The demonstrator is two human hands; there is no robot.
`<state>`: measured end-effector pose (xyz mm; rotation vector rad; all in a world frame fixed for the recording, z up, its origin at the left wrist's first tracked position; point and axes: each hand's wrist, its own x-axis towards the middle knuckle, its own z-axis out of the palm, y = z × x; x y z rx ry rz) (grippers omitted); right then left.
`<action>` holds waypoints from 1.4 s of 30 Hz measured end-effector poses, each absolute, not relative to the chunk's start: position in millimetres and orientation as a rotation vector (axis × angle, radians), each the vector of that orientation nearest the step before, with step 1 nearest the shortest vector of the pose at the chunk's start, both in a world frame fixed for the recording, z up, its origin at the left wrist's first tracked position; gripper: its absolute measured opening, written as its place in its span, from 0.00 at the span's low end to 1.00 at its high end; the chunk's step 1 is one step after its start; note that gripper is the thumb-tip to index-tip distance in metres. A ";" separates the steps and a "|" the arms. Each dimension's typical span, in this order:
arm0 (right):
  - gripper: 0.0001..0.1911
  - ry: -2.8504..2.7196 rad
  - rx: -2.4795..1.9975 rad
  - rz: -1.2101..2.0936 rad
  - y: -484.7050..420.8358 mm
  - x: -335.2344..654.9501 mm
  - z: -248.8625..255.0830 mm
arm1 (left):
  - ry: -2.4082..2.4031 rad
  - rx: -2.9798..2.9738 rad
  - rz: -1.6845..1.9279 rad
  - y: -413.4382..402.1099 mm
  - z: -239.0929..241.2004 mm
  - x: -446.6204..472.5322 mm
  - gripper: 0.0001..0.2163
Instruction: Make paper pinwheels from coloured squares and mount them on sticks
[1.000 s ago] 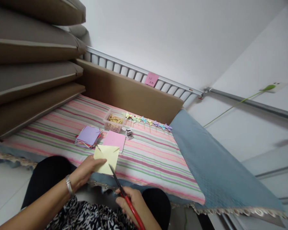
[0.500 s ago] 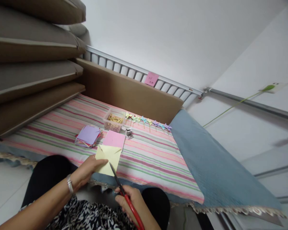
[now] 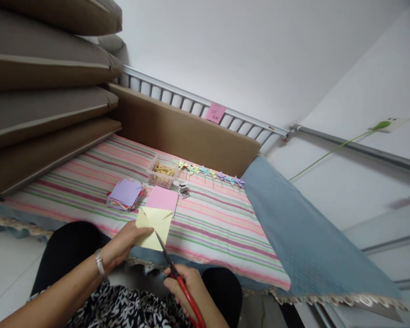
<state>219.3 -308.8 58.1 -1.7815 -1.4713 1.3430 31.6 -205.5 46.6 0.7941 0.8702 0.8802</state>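
My left hand (image 3: pixel 125 245) pinches a yellow paper square (image 3: pixel 153 227) by its near left edge and holds it above the striped bed's front edge. The square has short cuts at its corners. My right hand (image 3: pixel 187 287) grips red-handled scissors (image 3: pixel 177 278), whose blades point up and left into the square's lower right corner. A pink paper square (image 3: pixel 163 199) lies just behind the yellow one.
A stack of coloured paper squares (image 3: pixel 125 194) lies on the striped cover (image 3: pixel 208 228). Behind it stand a clear box of wooden sticks (image 3: pixel 162 172), a small metal object (image 3: pixel 183 190) and a row of paper pinwheels (image 3: pixel 212 175). Brown cushions (image 3: pixel 44 95) are piled at left.
The yellow square has shifted slightly up and right with my left hand. The scissors stay at its lower right corner.
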 end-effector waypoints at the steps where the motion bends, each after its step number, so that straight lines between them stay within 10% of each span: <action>1: 0.12 -1.468 -1.775 1.344 -308.8 219.7 57.4 | 0.876 0.797 0.876 -205.5 46.4 31.7 0.16; 17: 0.10 -1.795 -1.624 1.078 -306.8 241.4 29.8 | 0.970 0.835 0.902 -194.7 39.2 27.4 0.17; 26: 0.27 -1.684 -1.543 0.741 -294.0 267.0 39.9 | 0.928 1.055 0.578 -200.3 37.5 28.0 0.10; 42: 0.20 -1.125 -1.111 1.090 -249.3 220.2 30.6 | 0.701 0.701 0.804 -205.7 44.4 38.4 0.13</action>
